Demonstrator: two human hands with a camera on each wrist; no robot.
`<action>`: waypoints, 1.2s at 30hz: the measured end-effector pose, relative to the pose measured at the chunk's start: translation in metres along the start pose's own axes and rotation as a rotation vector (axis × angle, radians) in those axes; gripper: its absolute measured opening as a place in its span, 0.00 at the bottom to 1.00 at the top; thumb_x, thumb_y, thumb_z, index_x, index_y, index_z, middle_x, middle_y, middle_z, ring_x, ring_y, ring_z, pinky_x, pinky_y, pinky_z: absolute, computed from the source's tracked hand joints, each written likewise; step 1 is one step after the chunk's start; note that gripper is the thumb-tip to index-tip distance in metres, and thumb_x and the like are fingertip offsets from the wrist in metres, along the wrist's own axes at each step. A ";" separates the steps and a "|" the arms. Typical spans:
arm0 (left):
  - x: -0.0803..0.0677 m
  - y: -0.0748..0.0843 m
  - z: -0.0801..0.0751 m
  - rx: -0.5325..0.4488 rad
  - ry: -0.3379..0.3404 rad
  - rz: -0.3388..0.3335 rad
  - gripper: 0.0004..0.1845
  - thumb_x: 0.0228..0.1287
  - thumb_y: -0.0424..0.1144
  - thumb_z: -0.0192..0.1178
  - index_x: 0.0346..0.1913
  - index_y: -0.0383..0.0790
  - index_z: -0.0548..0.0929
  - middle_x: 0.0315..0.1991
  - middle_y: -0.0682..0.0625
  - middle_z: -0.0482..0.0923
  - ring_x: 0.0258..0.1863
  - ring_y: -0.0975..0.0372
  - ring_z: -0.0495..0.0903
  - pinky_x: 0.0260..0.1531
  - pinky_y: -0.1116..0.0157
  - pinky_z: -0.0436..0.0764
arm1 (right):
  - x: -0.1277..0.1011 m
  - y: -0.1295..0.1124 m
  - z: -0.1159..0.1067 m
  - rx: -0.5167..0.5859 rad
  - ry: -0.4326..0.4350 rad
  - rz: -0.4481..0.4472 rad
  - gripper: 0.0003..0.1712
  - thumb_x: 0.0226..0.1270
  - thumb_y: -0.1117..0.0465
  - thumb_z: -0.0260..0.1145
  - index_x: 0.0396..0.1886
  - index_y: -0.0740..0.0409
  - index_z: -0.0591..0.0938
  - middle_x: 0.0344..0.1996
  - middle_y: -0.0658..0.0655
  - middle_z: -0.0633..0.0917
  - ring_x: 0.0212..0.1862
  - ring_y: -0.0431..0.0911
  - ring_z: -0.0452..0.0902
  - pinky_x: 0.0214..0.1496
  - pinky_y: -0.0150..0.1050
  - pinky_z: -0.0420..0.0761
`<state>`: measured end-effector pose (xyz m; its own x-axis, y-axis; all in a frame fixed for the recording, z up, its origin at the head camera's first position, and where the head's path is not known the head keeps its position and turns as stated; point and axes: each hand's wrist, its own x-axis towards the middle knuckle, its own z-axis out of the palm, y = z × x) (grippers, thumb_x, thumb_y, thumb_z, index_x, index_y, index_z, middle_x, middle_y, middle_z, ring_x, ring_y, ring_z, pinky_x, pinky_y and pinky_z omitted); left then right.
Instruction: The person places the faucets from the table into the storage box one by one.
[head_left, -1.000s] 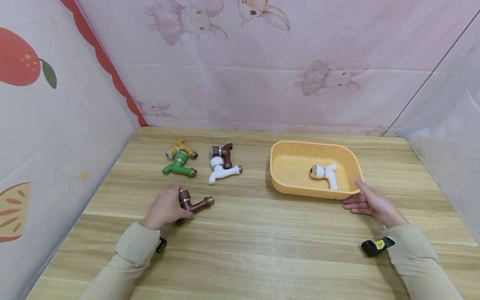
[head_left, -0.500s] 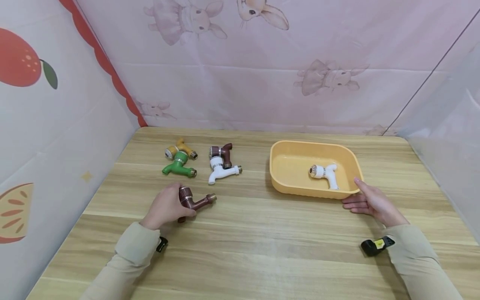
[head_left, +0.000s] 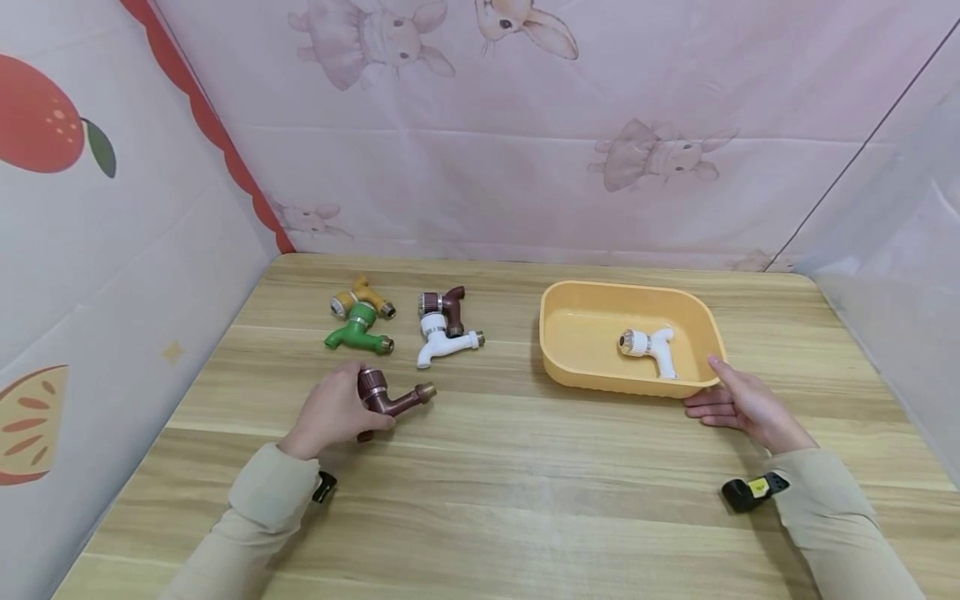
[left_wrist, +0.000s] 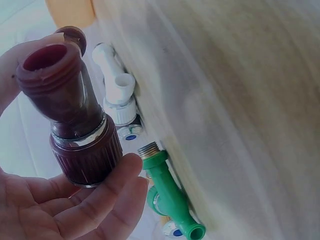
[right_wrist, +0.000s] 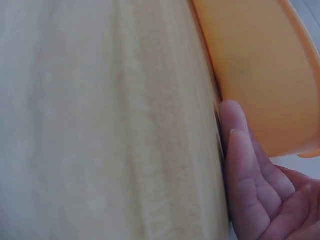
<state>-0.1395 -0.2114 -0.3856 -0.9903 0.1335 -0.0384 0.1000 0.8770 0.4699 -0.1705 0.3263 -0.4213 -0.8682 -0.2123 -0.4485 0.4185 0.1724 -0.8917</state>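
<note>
R hand [right_wrist: 255, 195] fingers straight, touching yellow tub [right_wrist: 260, 65] wall on wood table [right_wrist: 100, 125].

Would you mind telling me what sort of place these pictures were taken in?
Probably a makeshift recording booth rather than a real workshop: a wooden table is walled in by hanging printed cloth with rabbits, and the only goods are plastic taps and a yellow tub, steadied by the right hand.
</note>
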 end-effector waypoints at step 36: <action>-0.002 0.017 -0.014 -0.046 0.077 0.076 0.45 0.34 0.43 0.75 0.55 0.24 0.67 0.43 0.36 0.74 0.38 0.51 0.76 0.35 0.56 0.77 | 0.000 -0.001 0.000 0.004 -0.006 0.018 0.41 0.69 0.38 0.39 0.58 0.74 0.55 0.32 0.58 0.85 0.35 0.47 0.82 0.40 0.40 0.80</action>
<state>-0.1376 -0.2035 -0.3649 -0.9847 0.1617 0.0655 0.1724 0.8434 0.5088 -0.1711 0.3263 -0.4205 -0.8588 -0.2151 -0.4650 0.4351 0.1727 -0.8836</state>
